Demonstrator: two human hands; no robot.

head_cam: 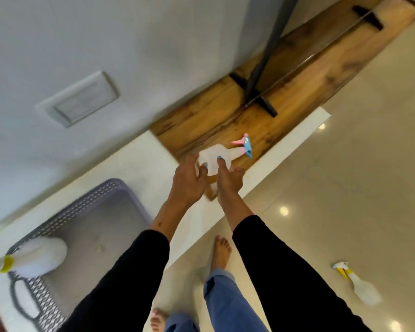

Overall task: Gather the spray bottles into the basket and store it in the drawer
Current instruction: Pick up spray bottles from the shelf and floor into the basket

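Bottle (216,155) lies on wood flooring (261,121) by the wall; your left hand (188,182) and right hand (228,179) both grip it. Basket (86,204) sits on a white ledge (139,159), holding another bottle (38,256); a third (359,285) lies on glossy tile

The person wears a black long-sleeved top; both sleeves end partway along the forearm, leaving the wrists bare. The left hand (187,180) and right hand (228,180) carry no gloves or rings that I can make out. The fingernails are painted light blue. Below, blue denim trousers with hemmed cuffs reach the ankles. The feet are bare, the toenails painted pink.
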